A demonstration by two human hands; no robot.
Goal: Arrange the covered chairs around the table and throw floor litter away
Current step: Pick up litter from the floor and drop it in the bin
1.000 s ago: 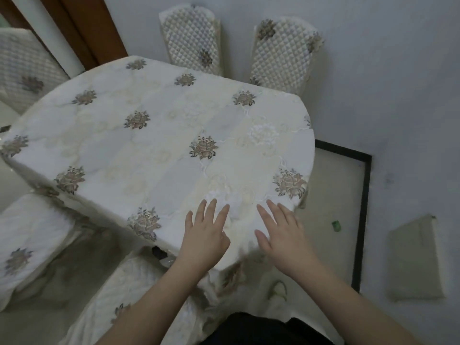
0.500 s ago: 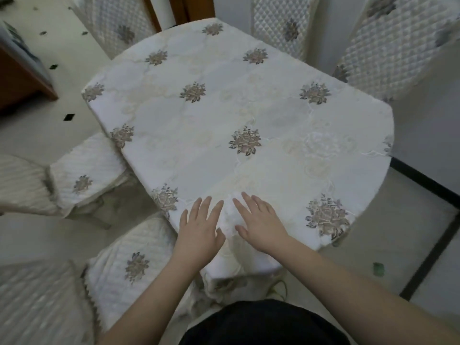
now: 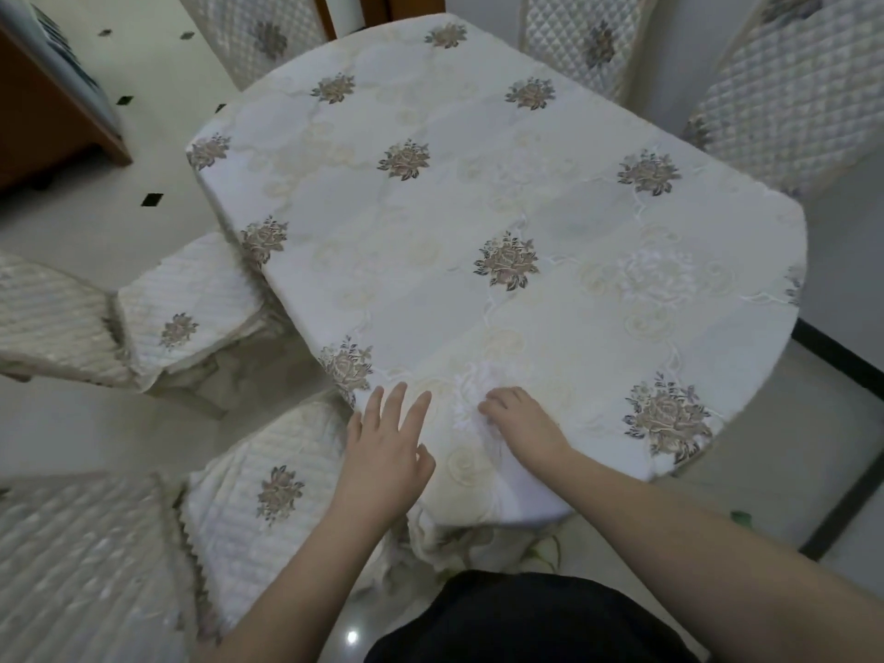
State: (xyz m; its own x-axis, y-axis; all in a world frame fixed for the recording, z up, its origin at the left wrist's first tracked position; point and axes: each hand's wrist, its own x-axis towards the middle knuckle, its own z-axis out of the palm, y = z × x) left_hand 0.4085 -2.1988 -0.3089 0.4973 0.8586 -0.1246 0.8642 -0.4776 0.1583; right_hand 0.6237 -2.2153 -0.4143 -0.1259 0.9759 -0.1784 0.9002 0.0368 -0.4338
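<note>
The table (image 3: pixel 478 193) wears a white cloth with brown flower motifs. My left hand (image 3: pixel 387 442) rests flat on its near edge with the fingers straight. Just to its right, my right hand (image 3: pixel 521 423) has its fingers curled into the tablecloth, which bunches in folds under it. Quilted covered chairs stand around the table: one by my left arm (image 3: pixel 268 490), one further left (image 3: pixel 186 303), and three at the far side (image 3: pixel 258 35), (image 3: pixel 588 45), (image 3: pixel 794 88). A small green scrap of litter (image 3: pixel 739 519) lies on the floor beyond my right forearm.
A wooden cabinet (image 3: pixel 48 112) stands at the far left. The pale tiled floor (image 3: pixel 158 136) carries small black diamond insets. A black floor strip (image 3: pixel 837 356) runs along the right, close to the wall.
My right hand's fingers have curled into the cloth and slid toward the left hand. The view has swung left, so the left-side chairs show more and the litter sits lower right.
</note>
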